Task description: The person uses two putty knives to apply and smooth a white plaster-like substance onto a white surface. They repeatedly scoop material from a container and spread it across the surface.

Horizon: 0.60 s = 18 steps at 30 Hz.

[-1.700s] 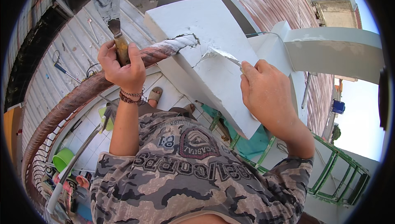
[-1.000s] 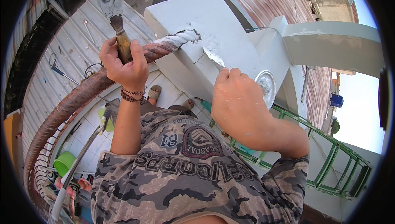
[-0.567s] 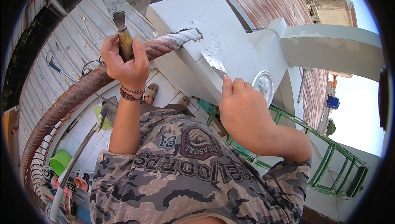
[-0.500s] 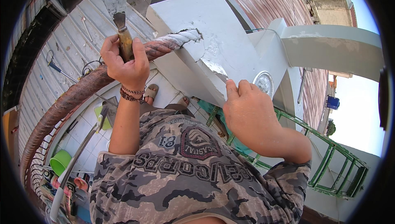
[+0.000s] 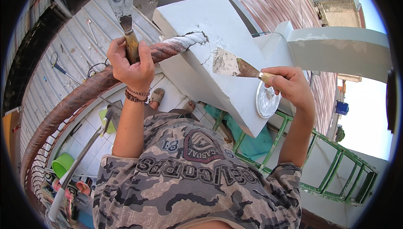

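Observation:
My left hand is closed on the wooden handle of a putty knife, its smeared blade pointing upward beside a brown twisted railing. That railing runs into a cracked white block, where its end is coated white. My right hand grips a second putty knife by its handle; the blade, loaded with pale filler, lies flat over the cracked area, whether touching I cannot tell. Just below that hand, a round white dish of paste rests on the block, partly behind my fingers.
A green metal ladder and teal cloth are below the block. A tiled balcony floor holds a green tub and tools at lower left, beside metal roofing. A pale arched beam extends right.
My right hand has moved up and right and turned, swinging its knife blade flatter, broad face now visible. My left hand with its knife has shifted slightly right.

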Tool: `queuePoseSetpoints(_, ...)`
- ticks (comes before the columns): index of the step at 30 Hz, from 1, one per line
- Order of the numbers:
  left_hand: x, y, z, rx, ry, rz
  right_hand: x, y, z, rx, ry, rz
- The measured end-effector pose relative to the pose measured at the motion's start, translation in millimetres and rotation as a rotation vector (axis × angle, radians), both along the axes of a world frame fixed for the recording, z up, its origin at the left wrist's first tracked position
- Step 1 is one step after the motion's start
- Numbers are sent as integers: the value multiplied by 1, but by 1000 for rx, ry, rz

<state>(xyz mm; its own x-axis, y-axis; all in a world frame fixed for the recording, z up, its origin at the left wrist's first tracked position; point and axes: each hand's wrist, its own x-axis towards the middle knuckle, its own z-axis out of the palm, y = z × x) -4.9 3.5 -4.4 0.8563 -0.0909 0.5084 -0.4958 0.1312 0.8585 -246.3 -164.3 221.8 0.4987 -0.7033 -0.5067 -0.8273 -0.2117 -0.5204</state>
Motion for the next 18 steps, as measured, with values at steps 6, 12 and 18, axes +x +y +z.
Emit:
queuePoseSetpoints(6,5,5,1,-83,182,-117,-88,-39,-71,451,-496,-216)
queuePoseSetpoints(12,-4,34,16,39,317,-353,-95,-37,-124,742,-758,-241)
queuePoseSetpoints(18,-47,64,45,377,311,-696,-86,-14,-135,746,-895,-249)
